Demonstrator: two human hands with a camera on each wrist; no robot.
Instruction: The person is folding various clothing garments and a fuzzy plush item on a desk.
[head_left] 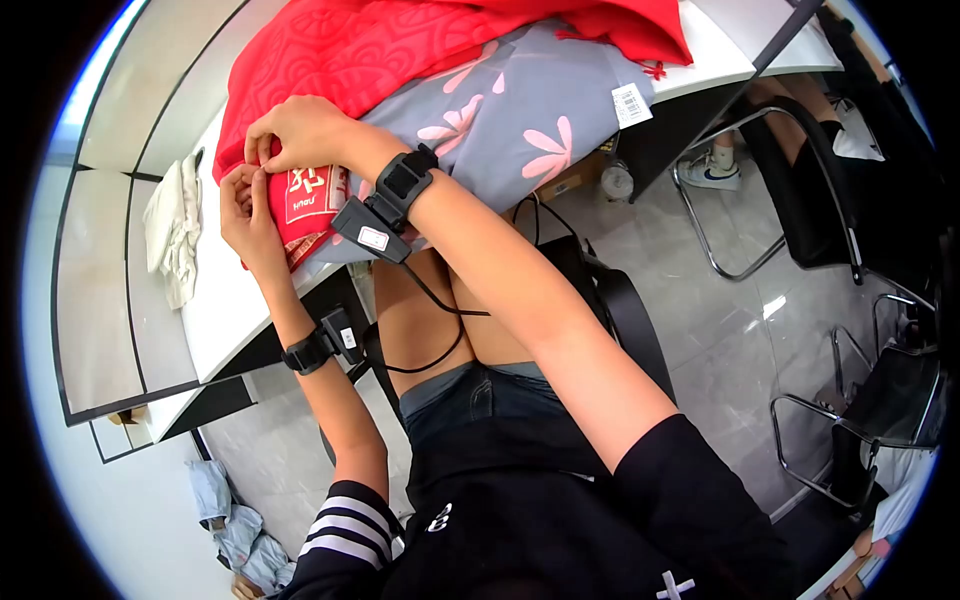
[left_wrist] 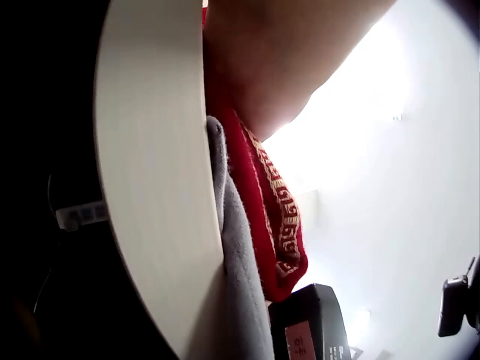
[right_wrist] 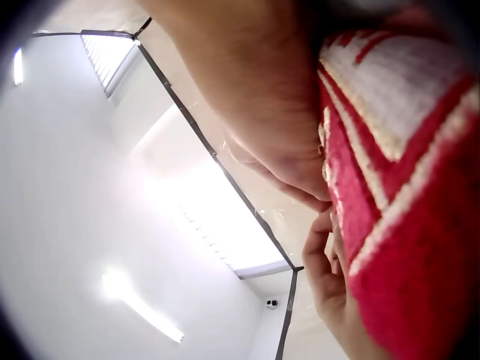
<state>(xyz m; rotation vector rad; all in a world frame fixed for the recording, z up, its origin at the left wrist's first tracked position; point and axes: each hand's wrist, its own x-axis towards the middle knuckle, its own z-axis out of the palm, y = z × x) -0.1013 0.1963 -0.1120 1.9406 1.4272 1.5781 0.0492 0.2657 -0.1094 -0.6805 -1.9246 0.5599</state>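
Both hands meet at the left edge of a red cloth with a printed or woven emblem. My left hand has its fingers curled and its thumb up at the cloth's edge, pinching it. Just above, my right hand bends over with thumb and forefinger pinching the same edge. In the right wrist view the cloth looks fuzzy, with cream lines. A gold key-pattern border runs along it in the left wrist view. Underneath lies a grey fabric with pink flowers.
A larger red fabric with tassels covers the back of the white table. Off-white cloth lies at the left by a partition. Cables run from the wrist cameras. Chairs and another person's shoe are on the right.
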